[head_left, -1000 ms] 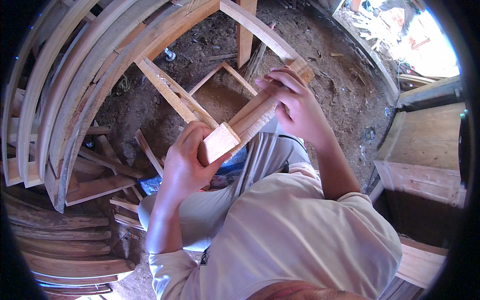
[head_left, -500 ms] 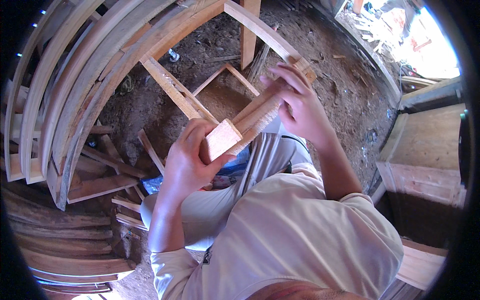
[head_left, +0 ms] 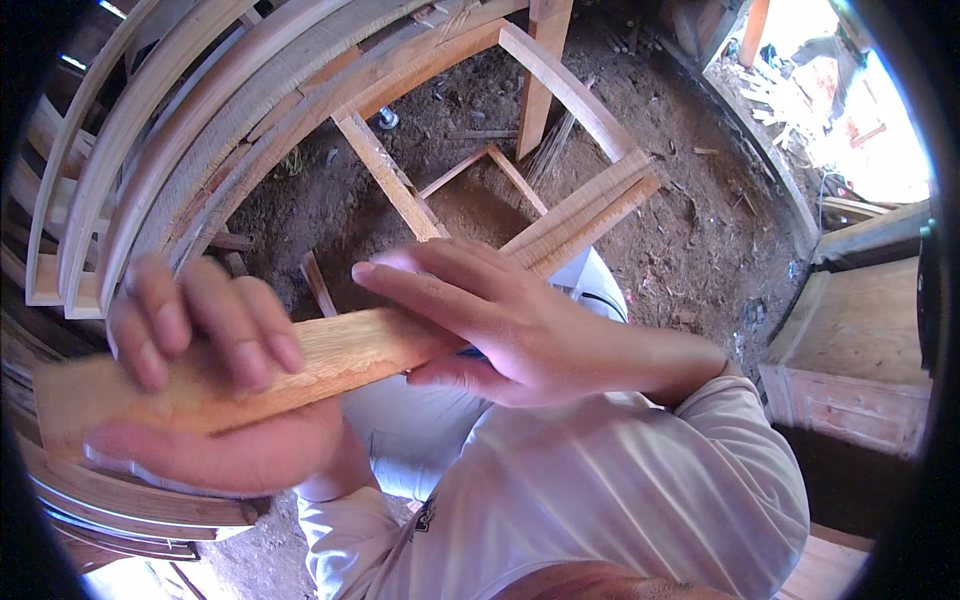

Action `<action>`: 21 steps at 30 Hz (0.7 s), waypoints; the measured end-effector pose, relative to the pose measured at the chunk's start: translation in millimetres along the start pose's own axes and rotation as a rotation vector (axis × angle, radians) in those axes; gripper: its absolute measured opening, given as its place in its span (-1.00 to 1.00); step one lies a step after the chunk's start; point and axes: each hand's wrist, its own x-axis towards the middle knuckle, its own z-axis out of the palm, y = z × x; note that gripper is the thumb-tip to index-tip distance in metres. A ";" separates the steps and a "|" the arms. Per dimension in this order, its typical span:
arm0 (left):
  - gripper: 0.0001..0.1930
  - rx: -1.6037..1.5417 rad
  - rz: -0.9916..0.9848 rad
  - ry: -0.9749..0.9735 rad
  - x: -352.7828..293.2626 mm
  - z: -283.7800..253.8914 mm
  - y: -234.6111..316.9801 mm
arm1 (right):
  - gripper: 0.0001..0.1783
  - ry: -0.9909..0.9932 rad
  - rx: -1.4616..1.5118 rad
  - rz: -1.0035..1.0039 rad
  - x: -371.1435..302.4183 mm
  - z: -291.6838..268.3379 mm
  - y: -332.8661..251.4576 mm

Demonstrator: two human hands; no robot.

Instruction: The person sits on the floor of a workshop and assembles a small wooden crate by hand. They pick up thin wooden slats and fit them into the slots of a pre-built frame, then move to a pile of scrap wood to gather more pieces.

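Observation:
A short, light-coloured wooden bar point(head_left: 340, 350) is held up slantwise in front of my body, close to the view. My left hand point(head_left: 220, 370) wraps the bar's left part, fingers over the top and thumb along the lower side; it is blurred by motion. Over the bar's right end, my right hand point(head_left: 490, 325) closes with its fingers on top and thumb below. Behind my right hand lies the crosspiece point(head_left: 590, 205) of a large wooden frame, reaching toward my knees. Another rail point(head_left: 385, 175) of that frame runs up to a long curved beam point(head_left: 400, 70).
Several curved wooden pieces point(head_left: 150, 130) stand stacked at the left, with more curved boards point(head_left: 150, 505) below. A small wooden corner frame point(head_left: 490, 155) lies on the dirt floor point(head_left: 700, 215). At the right stands a wooden box-like piece point(head_left: 850, 350). An upright board point(head_left: 543, 80) is at the back.
My left hand has moved left and nearer, bringing the wooden bar away from the frame's crosspiece. My right hand has left the crosspiece area and moved left onto the bar. The view has shifted slightly.

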 end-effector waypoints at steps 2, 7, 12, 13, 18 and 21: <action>-0.35 -0.080 0.180 -0.081 -1.9 -7.2 -4.0 | -0.24 -0.142 -0.013 0.064 8.1 -19.7 -1.8; -0.14 0.372 -0.062 -0.078 -26.8 -47.6 -28.9 | -0.43 -0.019 -0.224 0.065 6.8 -98.0 50.5; -0.58 0.492 -0.591 0.080 -69.1 -66.3 -74.6 | -0.46 -0.217 -0.226 0.328 1.0 -160.6 95.0; -0.53 0.453 -0.633 0.113 -76.3 -64.9 -83.4 | -0.46 -0.241 -0.257 0.379 -0.7 -164.7 105.9; -0.54 1.117 -0.508 -0.254 -82.9 -71.3 -84.0 | -0.48 -0.304 -0.318 0.472 -10.3 -168.0 130.8; -0.60 1.097 -0.446 -0.346 -86.3 -77.1 -87.6 | -0.47 -0.357 -0.416 0.362 -17.9 -174.4 147.8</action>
